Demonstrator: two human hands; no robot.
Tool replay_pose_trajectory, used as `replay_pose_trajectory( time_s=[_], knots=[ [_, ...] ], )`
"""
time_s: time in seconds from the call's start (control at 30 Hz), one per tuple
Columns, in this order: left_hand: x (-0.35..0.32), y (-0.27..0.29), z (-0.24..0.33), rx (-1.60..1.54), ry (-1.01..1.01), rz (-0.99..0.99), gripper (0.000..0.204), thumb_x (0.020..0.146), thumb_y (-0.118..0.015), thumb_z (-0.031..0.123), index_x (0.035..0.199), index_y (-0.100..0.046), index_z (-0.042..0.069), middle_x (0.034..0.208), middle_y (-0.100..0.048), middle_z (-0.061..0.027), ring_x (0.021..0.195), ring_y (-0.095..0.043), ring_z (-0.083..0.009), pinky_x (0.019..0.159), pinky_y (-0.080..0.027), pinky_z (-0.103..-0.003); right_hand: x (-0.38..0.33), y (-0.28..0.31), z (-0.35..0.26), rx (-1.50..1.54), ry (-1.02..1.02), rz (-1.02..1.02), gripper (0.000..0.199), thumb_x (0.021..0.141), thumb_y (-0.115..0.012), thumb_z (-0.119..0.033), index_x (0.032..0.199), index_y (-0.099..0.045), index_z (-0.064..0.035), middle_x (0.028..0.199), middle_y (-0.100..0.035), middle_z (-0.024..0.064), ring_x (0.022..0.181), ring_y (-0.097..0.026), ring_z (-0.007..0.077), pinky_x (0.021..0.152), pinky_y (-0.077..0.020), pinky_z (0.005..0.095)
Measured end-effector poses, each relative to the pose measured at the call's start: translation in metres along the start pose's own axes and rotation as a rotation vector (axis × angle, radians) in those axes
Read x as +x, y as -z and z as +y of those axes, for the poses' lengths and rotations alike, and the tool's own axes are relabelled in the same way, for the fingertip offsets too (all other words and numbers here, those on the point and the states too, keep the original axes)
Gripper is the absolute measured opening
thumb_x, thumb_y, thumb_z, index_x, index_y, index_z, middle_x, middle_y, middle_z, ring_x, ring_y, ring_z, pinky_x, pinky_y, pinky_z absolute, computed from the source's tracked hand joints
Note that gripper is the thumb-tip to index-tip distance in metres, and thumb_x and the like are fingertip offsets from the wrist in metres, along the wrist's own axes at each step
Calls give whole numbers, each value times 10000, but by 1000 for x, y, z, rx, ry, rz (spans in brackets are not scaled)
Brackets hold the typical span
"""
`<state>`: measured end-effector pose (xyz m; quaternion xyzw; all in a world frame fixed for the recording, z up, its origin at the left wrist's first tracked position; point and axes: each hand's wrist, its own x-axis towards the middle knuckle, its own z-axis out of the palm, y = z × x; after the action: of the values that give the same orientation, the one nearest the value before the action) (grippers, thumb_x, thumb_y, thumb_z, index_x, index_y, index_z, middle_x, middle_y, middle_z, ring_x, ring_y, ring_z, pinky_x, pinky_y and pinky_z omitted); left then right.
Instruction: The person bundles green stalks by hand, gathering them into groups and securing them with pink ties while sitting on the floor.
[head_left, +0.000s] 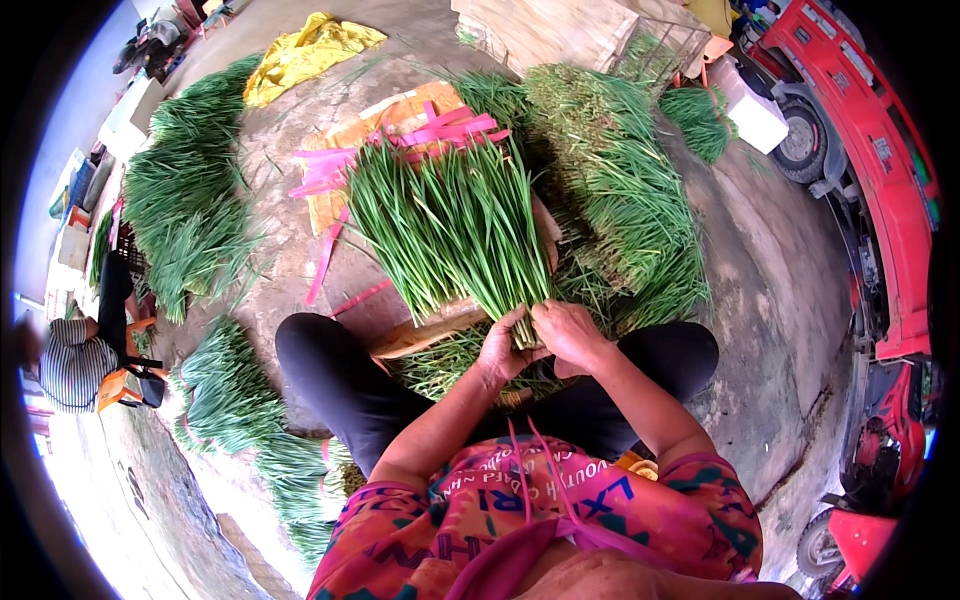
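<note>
A thick layer of long green chives (440, 220) lies in front of me, with the stem ends toward my body. My left hand (508, 347) is closed around the pale ends of a bunch of chives at the layer's right side. From the right, my right hand (568, 332) closes on the same stem ends, its fingers close to the left ones. Under and beyond the chives are flat pink strips (325, 172) and an orange-yellow sack (410, 108). More chives (450, 362) lie below my hands, between my knees.
A big heap of chives (630, 190) rises at my right; other piles (190, 190) and bundles (235, 390) lie at left. A yellow sack (310, 55) is on the floor beyond. A seated person (78, 365) is at far left. A red vehicle (870, 150) stands at right.
</note>
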<state>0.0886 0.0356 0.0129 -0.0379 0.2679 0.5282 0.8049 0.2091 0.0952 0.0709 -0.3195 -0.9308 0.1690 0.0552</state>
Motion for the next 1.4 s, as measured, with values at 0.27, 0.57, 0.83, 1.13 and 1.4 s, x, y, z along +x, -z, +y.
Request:
replay_pose_trajectory(
  time_s=[0.27,0.57,0.83,1.13,1.4],
  knots=[
    [23,32,-12,36,-60,82,251,827,-538,278,981,-553,81,892,-611,-69,797,-586,-196,730,-498,-380,-2,34,-12,744,170,-158,146,782,-550,-126,693,-549,-10,618,-568,55,546,-546,180,479,-412,313],
    [4,3,-3,126,-28,111,277,842,-522,212,1052,-509,33,959,-608,-129,880,-601,-282,761,-512,-414,-2,13,46,419,-458,-7,141,718,-620,-96,811,-623,10,709,-622,164,675,-618,257,628,-483,345],
    [6,7,-8,170,-58,155,230,825,-557,173,994,-532,18,939,-602,-101,876,-590,-226,766,-521,-440,77,-2,-12,429,-231,69,211,705,-686,-201,781,-640,-10,744,-631,143,664,-611,231,650,-484,337],
    [-7,-7,4,-30,-20,-107,591,813,-437,561,1177,-449,95,1084,-558,-140,979,-560,-286,825,-458,-489,61,16,16,959,-401,6,113,794,-607,-82,749,-544,1,643,-584,47,519,-558,86,414,-415,206],
    [1,-4,-1,127,-7,50,446,859,-403,481,1121,-495,133,1003,-604,-75,910,-587,-243,732,-499,-381,22,18,16,1300,-305,178,79,807,-579,-36,768,-533,15,711,-591,76,598,-593,122,510,-494,228]
  ],
)
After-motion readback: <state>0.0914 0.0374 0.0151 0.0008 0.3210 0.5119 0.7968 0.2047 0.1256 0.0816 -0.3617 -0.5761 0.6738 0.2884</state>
